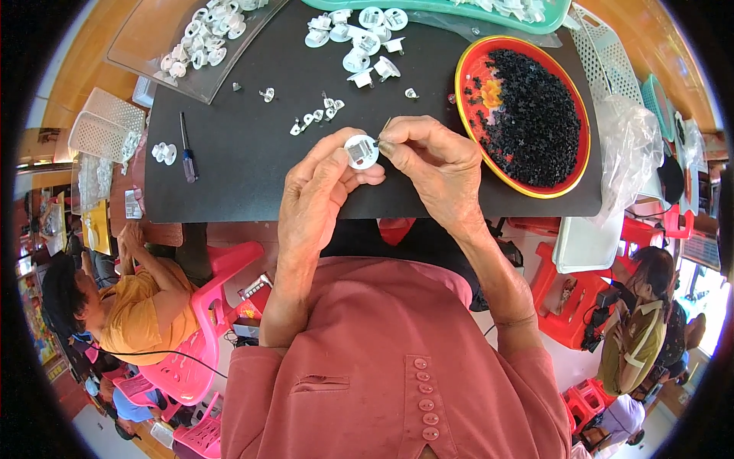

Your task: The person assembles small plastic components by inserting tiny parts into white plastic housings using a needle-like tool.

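Note:
My left hand (312, 195) pinches a round white plastic disc (362, 151) between thumb and fingers, its flat face with a rectangular marking turned up. My right hand (443, 157) meets it at the right edge, thumb and forefinger pressed together on a tiny dark piece (377, 143) whose shape is mostly hidden. Both hands hover over the near edge of the black tabletop (237, 168). Several small whitish clear parts (318, 115) lie in a loose row beyond my left hand. Farther off sits a scattered group of white disc parts (367, 42).
A red, yellow-rimmed round tray (462, 92) of small black pieces stands at right. A clear bin (218, 80) with white parts is at far left, a green tray (428, 6) at the back. A screwdriver (188, 157) lies at left. People (149, 306) sit on both sides.

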### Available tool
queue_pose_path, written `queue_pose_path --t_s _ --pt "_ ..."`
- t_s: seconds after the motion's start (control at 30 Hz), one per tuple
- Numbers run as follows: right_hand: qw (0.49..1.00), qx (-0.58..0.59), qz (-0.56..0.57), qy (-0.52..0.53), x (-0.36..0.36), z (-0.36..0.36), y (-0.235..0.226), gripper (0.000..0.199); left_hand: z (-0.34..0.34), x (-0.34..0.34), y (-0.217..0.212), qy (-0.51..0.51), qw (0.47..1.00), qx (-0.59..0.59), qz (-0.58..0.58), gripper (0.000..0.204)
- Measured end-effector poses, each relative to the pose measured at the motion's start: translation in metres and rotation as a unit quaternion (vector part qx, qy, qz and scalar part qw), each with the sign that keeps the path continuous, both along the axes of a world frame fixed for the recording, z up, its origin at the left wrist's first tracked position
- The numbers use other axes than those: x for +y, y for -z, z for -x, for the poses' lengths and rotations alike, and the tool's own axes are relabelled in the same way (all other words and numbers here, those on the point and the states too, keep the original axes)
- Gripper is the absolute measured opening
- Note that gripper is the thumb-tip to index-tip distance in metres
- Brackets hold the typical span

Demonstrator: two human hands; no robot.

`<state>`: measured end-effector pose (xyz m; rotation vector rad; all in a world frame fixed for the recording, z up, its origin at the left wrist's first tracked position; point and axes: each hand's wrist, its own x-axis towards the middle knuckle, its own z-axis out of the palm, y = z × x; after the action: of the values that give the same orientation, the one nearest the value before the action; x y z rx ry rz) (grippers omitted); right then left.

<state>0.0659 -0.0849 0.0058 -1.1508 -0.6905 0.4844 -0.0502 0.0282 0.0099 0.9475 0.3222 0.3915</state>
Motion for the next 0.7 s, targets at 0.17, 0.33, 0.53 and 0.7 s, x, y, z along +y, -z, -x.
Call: queue_pose_path --t_s 0.17,0.33,0.53,0.7 --pt "1.000 -0.019 0.011 0.004 -0.0007 0.0007 -0.0017 0.012 0.0002 -0.0013 0.0015 -0.016 1.000 0.000 -0.012 0.033" --pt "1.000 -0.004 -0.002 -0.003 -0.0008 0.0015 -0.0038 0.012 -0.0004 -0.0028 -0.0007 -0.008 1.000 0.004 -0.022 0.034" --pt "1.000 0.011 0.002 0.003 -0.0016 0.0014 -0.0022 0.012 -0.0006 -0.0043 -0.0026 0.001 1.000 -0.002 -0.012 0.034" --pt "1.000 -0.009 -0.002 0.002 -0.0002 0.0012 -0.0026 0.012 0.0001 -0.0047 -0.0041 -0.008 1.000 0.002 -0.021 0.034"
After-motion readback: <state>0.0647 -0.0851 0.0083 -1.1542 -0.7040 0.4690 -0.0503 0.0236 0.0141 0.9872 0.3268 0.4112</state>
